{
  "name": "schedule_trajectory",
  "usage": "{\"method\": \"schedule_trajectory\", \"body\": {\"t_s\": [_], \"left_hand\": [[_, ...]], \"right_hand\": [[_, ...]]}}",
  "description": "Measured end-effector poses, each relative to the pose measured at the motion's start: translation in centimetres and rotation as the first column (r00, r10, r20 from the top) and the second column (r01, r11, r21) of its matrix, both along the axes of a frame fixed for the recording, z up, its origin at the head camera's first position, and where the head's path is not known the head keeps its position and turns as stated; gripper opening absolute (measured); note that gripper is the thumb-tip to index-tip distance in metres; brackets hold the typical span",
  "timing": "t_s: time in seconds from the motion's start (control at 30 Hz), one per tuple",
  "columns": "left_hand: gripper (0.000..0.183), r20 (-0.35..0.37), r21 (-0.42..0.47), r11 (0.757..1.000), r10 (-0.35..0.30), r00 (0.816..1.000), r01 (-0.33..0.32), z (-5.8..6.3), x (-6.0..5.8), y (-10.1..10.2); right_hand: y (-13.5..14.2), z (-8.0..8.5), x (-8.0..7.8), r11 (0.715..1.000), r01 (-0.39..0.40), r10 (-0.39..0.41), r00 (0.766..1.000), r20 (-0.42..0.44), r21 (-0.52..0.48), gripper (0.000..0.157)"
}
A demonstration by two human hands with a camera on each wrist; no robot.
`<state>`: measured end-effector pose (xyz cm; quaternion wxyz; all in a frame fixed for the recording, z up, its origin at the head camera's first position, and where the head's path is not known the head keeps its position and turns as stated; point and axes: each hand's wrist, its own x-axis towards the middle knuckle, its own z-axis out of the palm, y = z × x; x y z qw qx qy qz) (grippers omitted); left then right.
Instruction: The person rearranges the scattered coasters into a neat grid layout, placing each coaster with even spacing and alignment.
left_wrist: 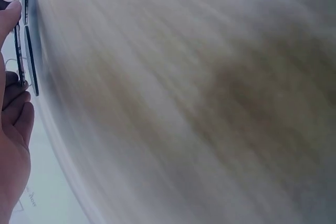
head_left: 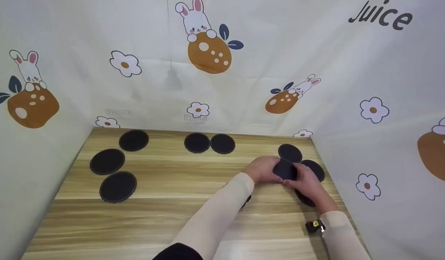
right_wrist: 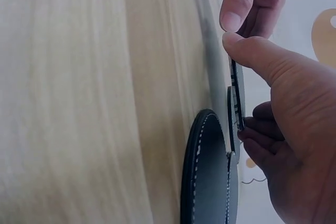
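Note:
Above the right side of the table, both hands hold one round black coaster (head_left: 284,169). My left hand (head_left: 266,170) grips its left edge, and my right hand (head_left: 307,180) grips its right edge. The thumbs meet at the near rim. Seen from the right wrist, the held coaster (right_wrist: 237,95) is edge-on between the right hand's thumb and fingers. Close around the hands lie a far coaster (head_left: 290,153), a right-hand coaster (head_left: 314,170) and a near coaster (head_left: 304,198), partly covered by the right hand. White stitching runs round a coaster (right_wrist: 202,177) below.
On the left of the wooden table (head_left: 164,213) lie three more black coasters (head_left: 118,186). Two others (head_left: 197,143) sit side by side at the back edge. A pale curtain (head_left: 154,90) printed with rabbits and flowers encloses the back and sides.

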<state>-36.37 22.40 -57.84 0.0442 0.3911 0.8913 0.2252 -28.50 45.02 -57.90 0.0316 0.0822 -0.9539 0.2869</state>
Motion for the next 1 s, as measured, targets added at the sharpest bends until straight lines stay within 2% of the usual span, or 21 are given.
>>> {"method": "schedule_trajectory", "body": {"t_s": [0.27, 0.43, 0.77, 1.0], "left_hand": [[0.066, -0.003, 0.037, 0.999, -0.011, 1.000, 0.011, 0.3, -0.2, -0.7], [0.069, 0.001, 0.037, 0.999, 0.007, 1.000, -0.007, 0.4, -0.5, -1.7], [0.076, -0.005, 0.020, 0.999, 0.050, 0.999, -0.050, 0.5, -1.9, -4.3], [0.083, 0.013, 0.018, 0.995, 0.094, 0.996, -0.094, 1.0, -2.8, -6.7]], "right_hand": [[-0.4, 0.4, -0.3, 1.000, 0.001, -0.001, 1.000, -0.004, 0.017, 0.090], [-1.0, 0.5, -1.0, 1.000, 0.000, 0.000, 1.000, -0.013, 0.020, 0.090], [-3.2, 0.9, -3.1, 0.999, -0.035, 0.035, 0.999, 0.004, 0.007, 0.091], [-5.2, 1.4, -5.0, 0.998, -0.057, 0.057, 0.998, 0.016, -0.007, 0.090]]}}
